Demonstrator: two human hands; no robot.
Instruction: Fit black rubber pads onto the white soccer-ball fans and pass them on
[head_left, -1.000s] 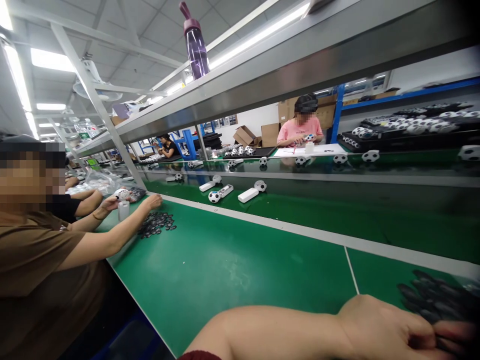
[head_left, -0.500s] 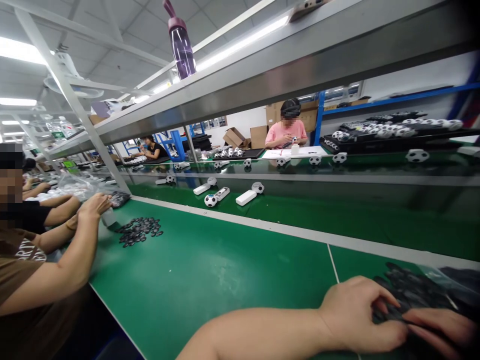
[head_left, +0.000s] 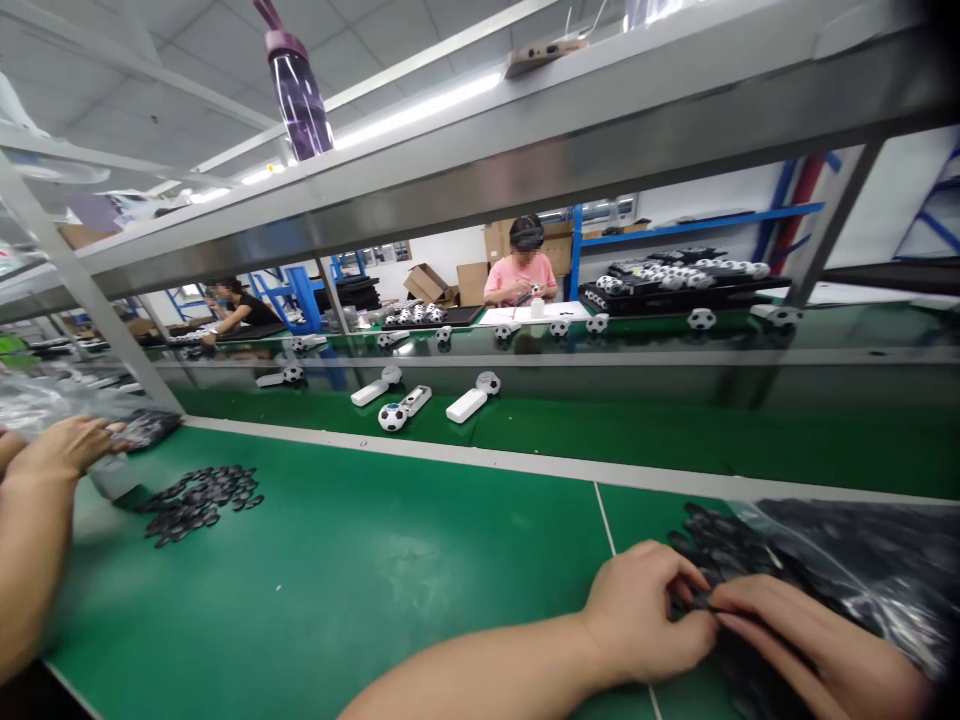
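Note:
At the lower right, my left hand (head_left: 649,612) and my right hand (head_left: 821,640) meet fingertip to fingertip. Pinched between them is a small black piece (head_left: 703,603), mostly covered by the fingers; its exact kind cannot be made out. Both hands are closed. Just beyond them spreads a pile of dark flat pieces (head_left: 712,540), some of it hidden behind my fingers. A clear plastic bag (head_left: 862,560) full of similar dark pieces lies to the right of the pile, close to my right hand.
Several white handheld devices with football-patterned ends, one (head_left: 466,405) among them, lie on the green conveyor (head_left: 600,420) beyond the worktop's pale edge strip. A co-worker's hand (head_left: 67,445) is at the left, near another heap of black discs (head_left: 202,500). A metal shelf (head_left: 450,160) spans overhead.
My view has swung to the right, so the bag shows more fully and the left co-worker less. My hands stay together at the black piece.

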